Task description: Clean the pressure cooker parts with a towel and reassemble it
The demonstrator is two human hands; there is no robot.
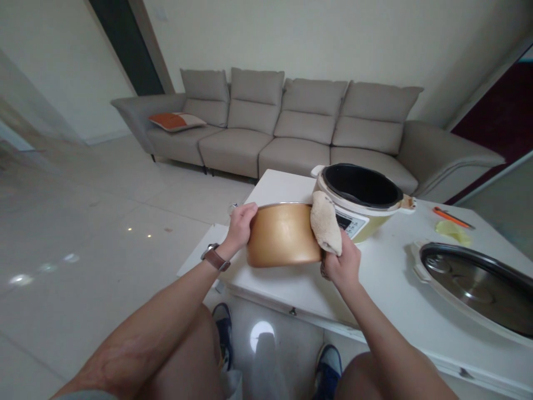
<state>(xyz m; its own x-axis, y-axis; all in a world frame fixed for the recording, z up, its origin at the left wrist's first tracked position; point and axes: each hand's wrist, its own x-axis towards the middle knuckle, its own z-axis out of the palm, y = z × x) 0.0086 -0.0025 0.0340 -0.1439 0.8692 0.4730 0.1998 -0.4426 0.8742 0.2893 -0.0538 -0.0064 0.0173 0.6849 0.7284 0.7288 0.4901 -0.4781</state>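
Note:
A gold-coloured cooker inner pot [285, 236] is held tilted above the front part of the white table. My left hand [240, 226] is closed on its left side, fingers at the rim. Against the pot's right outer wall, my right hand [345, 262] grips a folded cream cloth [326, 222]; its fingertips are partly hidden. Just behind the cloth stands the open electric pressure cooker [358, 214], with a dark interior and a control panel on its front. The pot's inside cannot be seen from here.
The cooker's lid [470, 283] lies underside up on the white table [391, 283] at the right. Beyond it are an orange-handled tool [452, 217] and a yellow-green piece [453, 231]. A grey sofa [300, 147] with an orange cushion [177, 121] stands behind the table.

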